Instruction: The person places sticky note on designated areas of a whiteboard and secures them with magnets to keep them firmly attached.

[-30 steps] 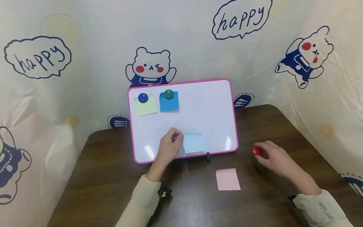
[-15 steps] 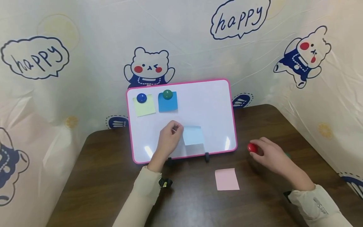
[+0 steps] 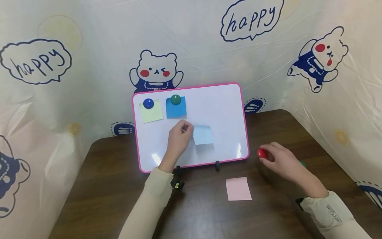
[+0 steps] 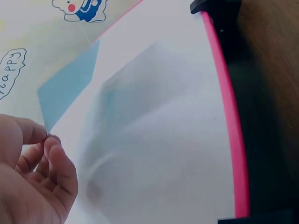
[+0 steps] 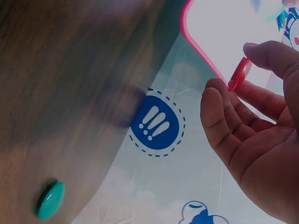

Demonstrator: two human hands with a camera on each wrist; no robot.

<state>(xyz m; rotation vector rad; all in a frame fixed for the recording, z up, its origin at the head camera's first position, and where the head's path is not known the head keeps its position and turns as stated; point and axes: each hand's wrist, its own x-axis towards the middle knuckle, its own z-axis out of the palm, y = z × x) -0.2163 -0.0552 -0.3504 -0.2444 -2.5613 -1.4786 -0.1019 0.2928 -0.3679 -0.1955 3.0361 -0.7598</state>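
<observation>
In the head view my left hand (image 3: 179, 137) pinches the left edge of a light blue sticky note (image 3: 203, 135) in front of the whiteboard (image 3: 226, 119). The left wrist view shows the note (image 4: 70, 86) between thumb and fingertip, tilted away from the board's surface. Right of the board, my right hand (image 3: 282, 161) holds a round red magnet (image 3: 262, 153) above the table; thumb and fingers pinch its rim in the right wrist view. On the board's upper left, a blue magnet (image 3: 148, 103) sits over a pale green note (image 3: 151, 114), and a green magnet (image 3: 175, 99) over a blue note (image 3: 176, 111).
A pink sticky note (image 3: 238, 189) lies on the wooden table (image 3: 203, 215) before the board. Another green magnet (image 5: 50, 200) rests on the table, mostly behind my right hand in the head view. Black stand feet (image 3: 217, 165) support the board. A patterned cloth hangs behind.
My left hand has risen along the board with the light blue note. My right hand has lifted the red magnet and moved left and slightly up, uncovering part of the loose green magnet.
</observation>
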